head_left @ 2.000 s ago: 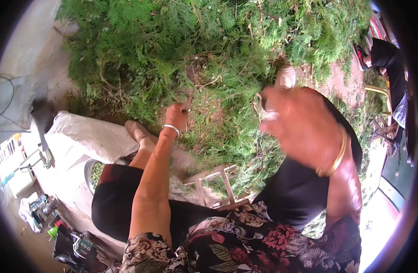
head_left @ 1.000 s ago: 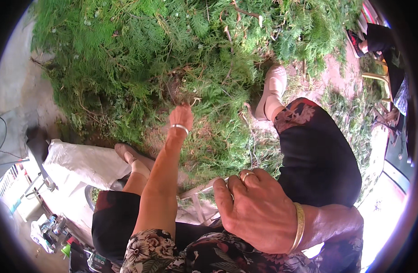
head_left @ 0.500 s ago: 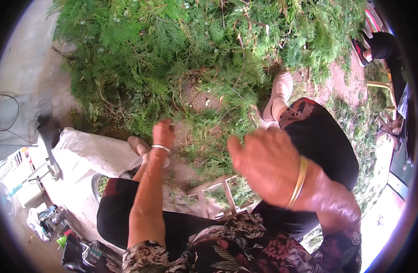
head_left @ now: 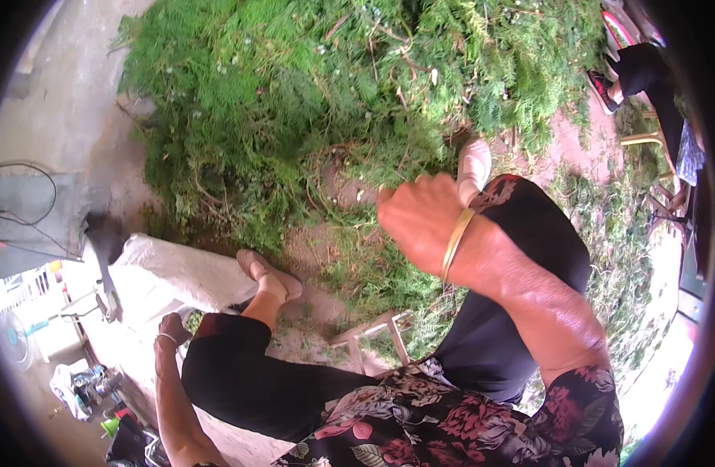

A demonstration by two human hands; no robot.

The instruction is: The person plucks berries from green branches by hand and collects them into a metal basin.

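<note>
Probably light, springy, not slippery; take conifer branches (head_left: 295, 93) by woody stem (head_left: 337, 27). Cannot tell if holding anything in right hand (head_left: 421, 222), or left hand (head_left: 173, 330) near white sheet (head_left: 175, 271).

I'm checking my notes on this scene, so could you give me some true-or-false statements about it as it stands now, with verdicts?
1. The left hand is out beside the left knee. True.
2. The right hand has a bare wrist. False: a gold-coloured bangle circles it.
3. A white sheet lies to the left of the left shoe. True.
4. The two hands are touching. False: they are well apart, one on each side.
5. The leafy branches are all brown. False: they are mostly green.
6. Another person's dark shoe shows at the upper right. True.
</note>
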